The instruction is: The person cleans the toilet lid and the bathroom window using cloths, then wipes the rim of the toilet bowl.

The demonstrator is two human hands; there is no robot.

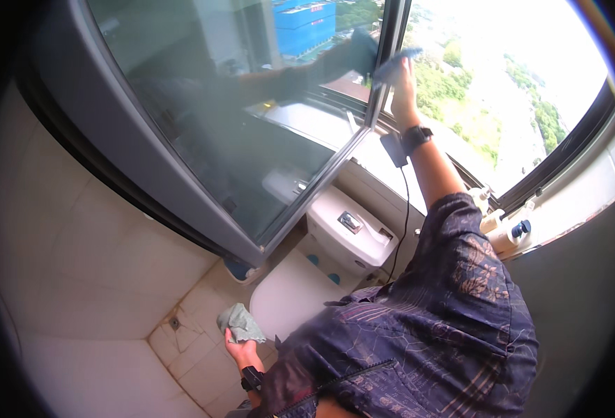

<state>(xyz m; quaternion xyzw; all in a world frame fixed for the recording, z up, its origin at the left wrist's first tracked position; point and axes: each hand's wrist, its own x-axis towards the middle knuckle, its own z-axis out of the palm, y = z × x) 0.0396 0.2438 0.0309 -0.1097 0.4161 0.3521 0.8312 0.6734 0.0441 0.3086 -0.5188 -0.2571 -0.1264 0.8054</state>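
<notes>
My right hand [405,94] is stretched up and away at the open window. It holds a dark blue-grey cloth [391,68] at the edge of the swung-in glass sash [224,132]; motion blurs the cloth, and the fingers are partly hidden behind it. Down at the lower left, my left hand [239,350] grips a crumpled grey-green cloth [242,323] beside the toilet lid [290,296]. Both wrists wear black bands. The sash glass mirrors my raised arm faintly.
The white toilet tank [349,223] stands below the sash, its lower corner near. Pump bottles [509,235] line the sill at right. A black cable [406,202] hangs from a dark box [393,150] on the sill. A floor drain [175,322] lies in the tiles.
</notes>
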